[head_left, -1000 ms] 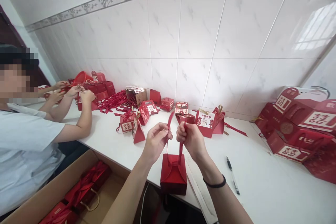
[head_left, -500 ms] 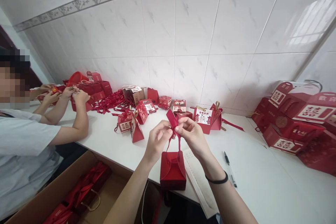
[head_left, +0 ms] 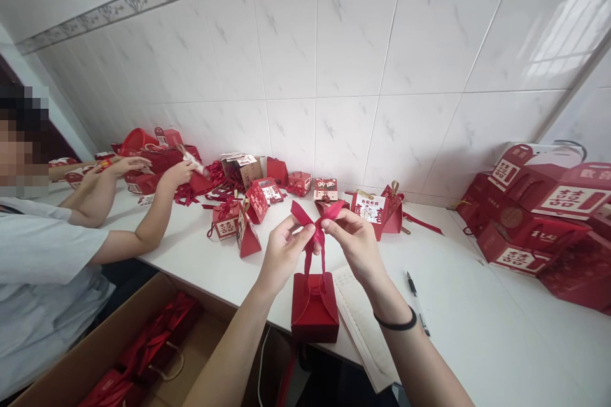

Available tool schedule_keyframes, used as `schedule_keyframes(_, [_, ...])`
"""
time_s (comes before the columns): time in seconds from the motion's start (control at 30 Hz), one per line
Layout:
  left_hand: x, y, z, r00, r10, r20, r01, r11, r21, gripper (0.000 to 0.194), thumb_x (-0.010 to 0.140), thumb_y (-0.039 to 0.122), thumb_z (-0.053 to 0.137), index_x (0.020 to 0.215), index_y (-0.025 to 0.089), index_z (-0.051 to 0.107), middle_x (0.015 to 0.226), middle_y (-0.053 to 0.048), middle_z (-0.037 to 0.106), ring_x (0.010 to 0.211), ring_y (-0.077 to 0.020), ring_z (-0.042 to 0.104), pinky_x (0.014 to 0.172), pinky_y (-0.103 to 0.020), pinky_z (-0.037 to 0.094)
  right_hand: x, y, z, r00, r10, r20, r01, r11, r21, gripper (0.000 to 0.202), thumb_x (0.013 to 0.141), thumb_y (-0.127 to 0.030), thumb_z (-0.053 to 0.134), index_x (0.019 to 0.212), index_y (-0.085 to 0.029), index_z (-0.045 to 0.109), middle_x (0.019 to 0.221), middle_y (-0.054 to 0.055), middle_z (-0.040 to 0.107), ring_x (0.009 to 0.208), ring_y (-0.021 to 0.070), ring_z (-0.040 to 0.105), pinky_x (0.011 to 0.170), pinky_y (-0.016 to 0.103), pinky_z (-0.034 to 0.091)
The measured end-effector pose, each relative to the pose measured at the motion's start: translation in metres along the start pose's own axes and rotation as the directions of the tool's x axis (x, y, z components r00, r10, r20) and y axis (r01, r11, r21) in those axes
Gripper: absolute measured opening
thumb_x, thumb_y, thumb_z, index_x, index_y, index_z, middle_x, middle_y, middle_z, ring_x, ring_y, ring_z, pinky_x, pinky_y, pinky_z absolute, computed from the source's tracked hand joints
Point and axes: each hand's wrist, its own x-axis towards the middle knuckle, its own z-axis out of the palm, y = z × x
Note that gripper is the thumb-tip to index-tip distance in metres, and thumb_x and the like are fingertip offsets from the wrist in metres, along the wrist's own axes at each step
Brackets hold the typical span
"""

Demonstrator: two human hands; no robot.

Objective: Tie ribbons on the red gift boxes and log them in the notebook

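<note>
Pinched between the fingertips of my left hand [head_left: 290, 247] is one side of a red ribbon [head_left: 316, 243]. My right hand [head_left: 351, 243] pinches the ribbon's other side, close by. Two flat ends of the ribbon spread up and outward above my fingers, crossing at the middle. Below, two strands run down to a small dark red gift box [head_left: 315, 318] that stands at the table's front edge beneath my hands. A black band circles my right wrist.
A notepad [head_left: 365, 324] and a pen [head_left: 418, 303] lie right of the box. Red boxes [head_left: 520, 229] are stacked at the far right; several small ones [head_left: 248, 232] stand behind. An open carton [head_left: 210, 315] is at lower left. A co-worker's arm [head_left: 147, 229] reaches over the table [head_left: 200, 257].
The ribbon's ends are now spread into a V above my fingers, where one upright piece showed before. On the left, the co-worker's hand has moved right, holding something whitish.
</note>
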Motion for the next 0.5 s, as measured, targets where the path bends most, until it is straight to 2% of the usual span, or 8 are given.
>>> schedule_keyframes(0.07, [0.001, -0.001, 0.0, 0.998, -0.044, -0.037, 0.042, 0.997, -0.06, 0.021, 0.077, 0.034, 0.066, 0.088, 0.017, 0.061, 0.075, 0.0, 0.061, 0.055, -0.008, 0.054, 0.055, -0.022, 0.047, -0.004, -0.001, -0.001, 0.988, -0.149, -0.039, 0.142, 0.979, -0.143, 0.011, 0.08, -0.029, 0.066, 0.074, -0.021, 0.063, 0.074, 0.001, 0.059, 0.071, 0.0157, 0.056, 0.067, 0.03, 0.047])
schedule_keyframes(0.1, [0.002, -0.002, -0.001, 0.996, -0.067, -0.051, 0.062, 0.994, -0.087, 0.022, 0.076, 0.035, 0.067, 0.085, 0.016, 0.061, 0.074, 0.0, 0.061, 0.056, -0.0081, 0.054, 0.055, -0.022, 0.047, -0.006, -0.001, -0.003, 0.972, -0.233, -0.012, 0.224, 0.948, -0.228, 0.008, 0.081, -0.026, 0.065, 0.075, -0.021, 0.064, 0.076, 0.002, 0.059, 0.074, 0.0162, 0.056, 0.068, 0.03, 0.047])
schedule_keyframes(0.2, [0.004, -0.002, -0.005, 0.993, -0.083, -0.081, 0.074, 0.992, -0.102, 0.024, 0.074, 0.038, 0.068, 0.078, 0.016, 0.059, 0.072, 0.0, 0.06, 0.061, -0.0089, 0.055, 0.058, -0.021, 0.048, -0.017, -0.001, -0.006, 0.896, -0.415, 0.159, 0.44, 0.777, -0.45, 0.015, 0.086, -0.015, 0.055, 0.084, -0.023, 0.067, 0.088, 0.005, 0.056, 0.087, 0.0181, 0.054, 0.075, 0.033, 0.046])
schedule_keyframes(0.27, [0.005, -0.003, -0.008, 0.996, -0.035, -0.078, 0.032, 0.999, -0.031, 0.025, 0.075, 0.039, 0.067, 0.076, 0.016, 0.059, 0.069, 0.001, 0.058, 0.061, -0.0083, 0.054, 0.057, -0.019, 0.045, -0.023, -0.001, -0.008, 0.862, -0.437, 0.255, 0.505, 0.705, -0.498, 0.019, 0.087, -0.014, 0.052, 0.089, -0.023, 0.068, 0.095, 0.007, 0.054, 0.094, 0.0203, 0.052, 0.079, 0.036, 0.046])
schedule_keyframes(0.3, [0.005, -0.003, -0.009, 0.998, 0.002, -0.063, -0.001, 1.0, 0.026, 0.025, 0.076, 0.039, 0.067, 0.076, 0.016, 0.058, 0.067, 0.002, 0.058, 0.061, -0.0082, 0.053, 0.057, -0.019, 0.045, -0.025, 0.0, -0.008, 0.863, -0.42, 0.28, 0.505, 0.709, -0.492, 0.018, 0.088, -0.016, 0.051, 0.088, -0.022, 0.067, 0.099, 0.008, 0.053, 0.098, 0.0216, 0.051, 0.082, 0.038, 0.045])
schedule_keyframes(0.37, [0.005, -0.002, -0.011, 0.997, 0.081, -0.005, -0.079, 0.985, 0.155, 0.023, 0.076, 0.038, 0.066, 0.076, 0.016, 0.059, 0.064, 0.002, 0.057, 0.06, -0.0088, 0.054, 0.057, -0.019, 0.044, -0.025, 0.001, -0.008, 0.905, -0.336, 0.262, 0.422, 0.797, -0.432, 0.016, 0.09, -0.024, 0.05, 0.083, -0.021, 0.065, 0.104, 0.008, 0.053, 0.104, 0.0227, 0.05, 0.086, 0.039, 0.044])
schedule_keyframes(0.43, [0.004, -0.001, -0.011, 0.987, 0.147, 0.067, -0.16, 0.952, 0.26, 0.019, 0.077, 0.035, 0.066, 0.077, 0.016, 0.06, 0.064, 0.001, 0.059, 0.061, -0.0101, 0.056, 0.06, -0.02, 0.046, -0.023, 0.002, -0.008, 0.963, -0.191, 0.188, 0.24, 0.926, -0.29, 0.013, 0.088, -0.03, 0.054, 0.082, -0.02, 0.058, 0.102, 0.007, 0.054, 0.1, 0.0206, 0.053, 0.083, 0.036, 0.045])
schedule_keyframes(0.5, [0.003, 0.002, -0.011, 0.972, 0.195, 0.127, -0.227, 0.915, 0.334, 0.014, 0.078, 0.03, 0.065, 0.078, 0.017, 0.06, 0.065, 0.001, 0.06, 0.062, -0.0105, 0.058, 0.061, -0.021, 0.047, -0.021, 0.004, -0.009, 0.985, -0.002, 0.173, 0.026, 0.991, -0.135, 0.019, 0.082, -0.034, 0.063, 0.085, -0.021, 0.05, 0.089, 0.003, 0.056, 0.083, 0.0163, 0.057, 0.07, 0.03, 0.048])
